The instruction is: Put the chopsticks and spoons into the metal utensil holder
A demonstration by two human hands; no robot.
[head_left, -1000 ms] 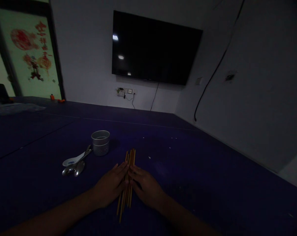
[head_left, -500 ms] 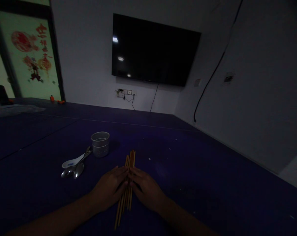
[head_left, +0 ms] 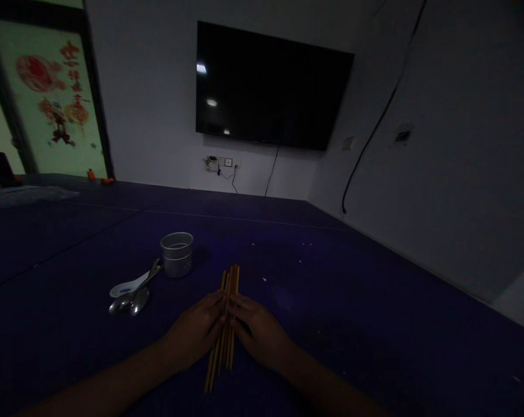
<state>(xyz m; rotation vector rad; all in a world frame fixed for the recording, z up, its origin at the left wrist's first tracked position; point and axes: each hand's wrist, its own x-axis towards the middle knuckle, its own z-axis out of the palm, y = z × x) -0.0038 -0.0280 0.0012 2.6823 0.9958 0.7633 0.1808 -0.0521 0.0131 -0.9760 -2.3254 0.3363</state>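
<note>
A bundle of several wooden chopsticks [head_left: 231, 281] lies lengthwise on the dark blue surface [head_left: 340, 313] in front of me. My left hand [head_left: 195, 332] rests flat against the bundle's left side, fingers stretched along it. My right hand [head_left: 258, 332] presses the right side, fingers together and slightly curled. Both hands squeeze the sticks between them; neither lifts them. The near ends stick out below my palms.
A small metal cup [head_left: 177, 253] stands left of the chopsticks. Beside it lie a white ceramic spoon [head_left: 129, 285] and metal spoons [head_left: 132, 299]. A black TV [head_left: 270, 87] hangs on the far wall. The room is dim.
The hands have stayed on the bundle with small shifts; the near ends of the chopsticks have been drawn slightly together. The view has barely moved.
</note>
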